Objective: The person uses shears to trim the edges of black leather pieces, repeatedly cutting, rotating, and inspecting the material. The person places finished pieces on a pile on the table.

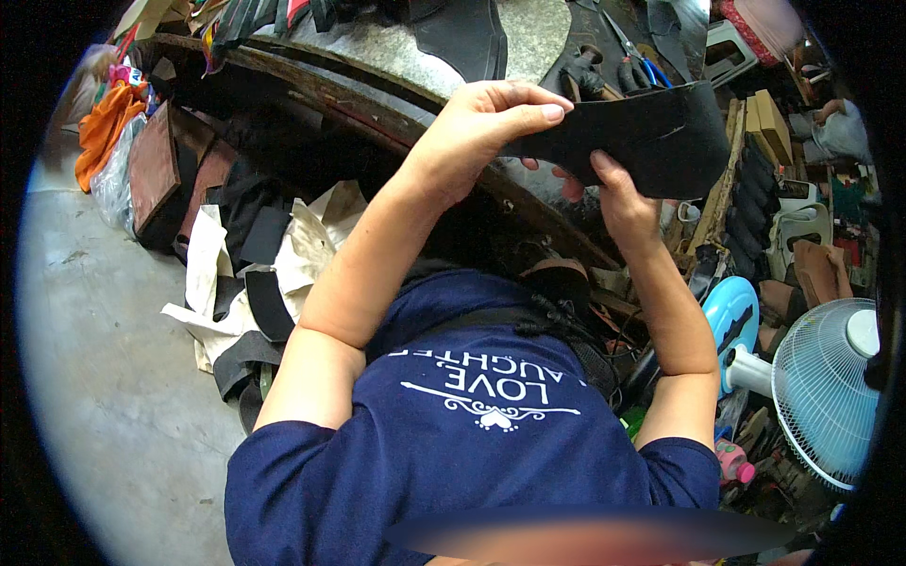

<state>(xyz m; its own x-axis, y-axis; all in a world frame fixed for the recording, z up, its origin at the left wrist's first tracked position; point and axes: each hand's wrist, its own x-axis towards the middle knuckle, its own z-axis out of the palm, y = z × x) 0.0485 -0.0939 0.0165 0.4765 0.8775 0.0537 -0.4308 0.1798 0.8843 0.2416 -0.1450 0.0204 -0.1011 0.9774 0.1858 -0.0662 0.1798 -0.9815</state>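
A flat, black sole-shaped piece (651,137) is held up in front of me, above the near edge of the workbench. My left hand (481,123) pinches its left end, with the thumb and index finger close together at the upper edge. My right hand (625,198) grips the lower edge, its thumb pressed on the face turned to me and its fingers behind. A thin light scratch runs across the piece's upper right part. Some fingertips show below the piece, between the two hands. Its far face is hidden.
Dark cut pieces (461,40) and blue-handled pliers (651,71) lie on the workbench (538,38). Scraps of dark and off-white material (283,255) heap on the floor at left. A white and blue fan (826,391) stands at right, near a blue round seat (731,316).
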